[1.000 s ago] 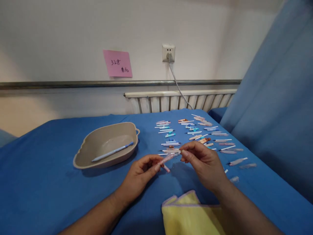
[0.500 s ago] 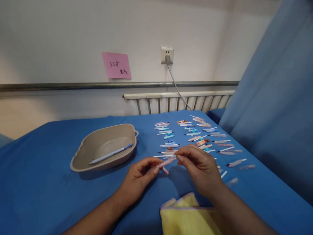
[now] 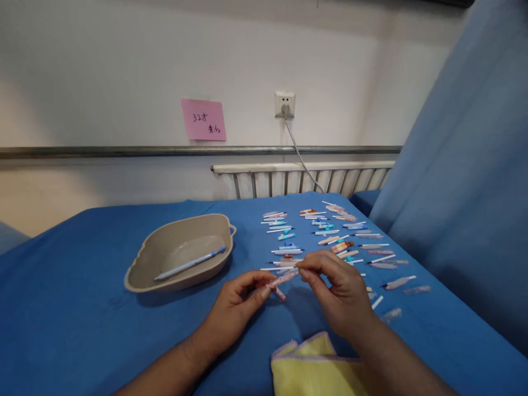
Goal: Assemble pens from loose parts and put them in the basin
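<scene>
My left hand (image 3: 239,302) is closed on a pink patterned pen barrel (image 3: 284,279), held slantwise above the blue sheet. A short pink pen cap (image 3: 279,295) shows just below the barrel, by the left fingertips. My right hand (image 3: 340,289) is pinched shut at the barrel's far end; what lies between its fingertips is too small to make out. A white pen refill (image 3: 277,269) with a dark tip points at those fingertips, and I cannot tell whether it is held or lies on the sheet behind. Beyond the hands, several pen parts (image 3: 284,252) lie in rows.
A beige plastic basin (image 3: 142,264) on the left holds one assembled pale-blue pen (image 3: 190,263). A folded yellow cloth (image 3: 315,374) lies near me. More pen parts (image 3: 398,282) spread to the right, beside a blue curtain (image 3: 462,181). A cable (image 3: 295,142) hangs from a wall socket.
The whole view has shifted slightly, so everything sits a little lower in the picture. Both hands keep nearly the same pose around the pink barrel.
</scene>
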`<state>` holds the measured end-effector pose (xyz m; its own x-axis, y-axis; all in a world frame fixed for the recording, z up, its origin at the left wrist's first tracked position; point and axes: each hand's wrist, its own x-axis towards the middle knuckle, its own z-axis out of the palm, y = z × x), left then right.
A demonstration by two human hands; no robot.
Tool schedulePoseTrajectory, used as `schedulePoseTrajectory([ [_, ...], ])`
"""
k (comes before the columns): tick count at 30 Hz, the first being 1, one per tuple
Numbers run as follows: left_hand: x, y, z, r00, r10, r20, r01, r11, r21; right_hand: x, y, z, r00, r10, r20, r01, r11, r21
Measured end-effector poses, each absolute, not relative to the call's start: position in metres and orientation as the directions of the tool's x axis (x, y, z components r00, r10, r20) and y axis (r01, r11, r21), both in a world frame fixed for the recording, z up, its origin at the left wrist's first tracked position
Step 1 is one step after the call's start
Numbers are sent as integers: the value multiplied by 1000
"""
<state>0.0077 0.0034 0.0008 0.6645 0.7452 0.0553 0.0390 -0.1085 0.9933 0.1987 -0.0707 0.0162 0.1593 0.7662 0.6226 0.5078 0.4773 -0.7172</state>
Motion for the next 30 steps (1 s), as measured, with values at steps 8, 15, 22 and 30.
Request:
schedulePoseTrajectory([
  [8,7,3,1,645,762,65,40,-118,992,197,-73,16,150,733,664,558,492,-669],
  [15,8,4,0,643,763,58,51,-118,992,197,-72,15,154,737,658,561,483,-672],
  [22,8,3,0,630,774,62,56,-125,991,198,-71,15,155,735,660,561,484,-671],
  [30,9,3,4,638,767,63,46,-119,992,197,-72,15,149,735,662,566,485,-666],
])
